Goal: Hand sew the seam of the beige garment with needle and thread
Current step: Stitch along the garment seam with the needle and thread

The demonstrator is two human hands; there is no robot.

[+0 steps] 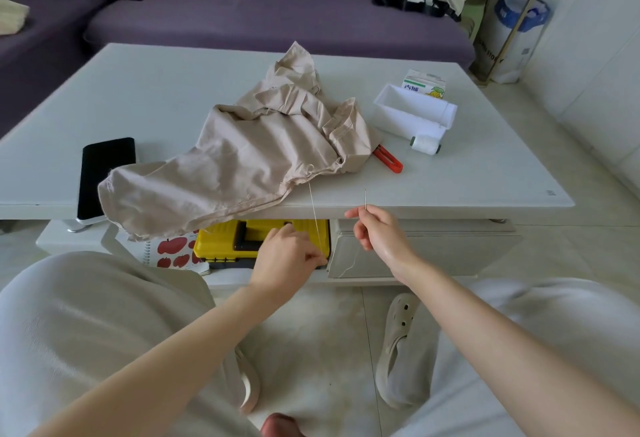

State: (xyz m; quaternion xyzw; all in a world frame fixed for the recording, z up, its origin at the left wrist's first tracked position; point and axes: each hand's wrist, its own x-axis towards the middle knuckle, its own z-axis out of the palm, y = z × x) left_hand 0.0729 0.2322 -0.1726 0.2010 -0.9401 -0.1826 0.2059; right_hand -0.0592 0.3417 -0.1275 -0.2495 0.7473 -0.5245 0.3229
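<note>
right hand [377, 232] is pinching needle [365, 198] upright, centre frame | left hand [293, 253] is pinching thread [315, 214] running from beige garment [249, 159] | garment is overhanging desk [156, 97] edge

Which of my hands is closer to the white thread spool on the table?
Right. The right hand, pinching the needle, is just off the table edge below the spool; the left hand pinches thread farther left, over the yellow box.

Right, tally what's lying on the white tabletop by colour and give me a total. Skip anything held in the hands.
Beige: 1, the garment
Black: 1, the phone
White: 3, the open box, the thread spool, the juice carton
Red: 1, the snips
Total: 6
</note>
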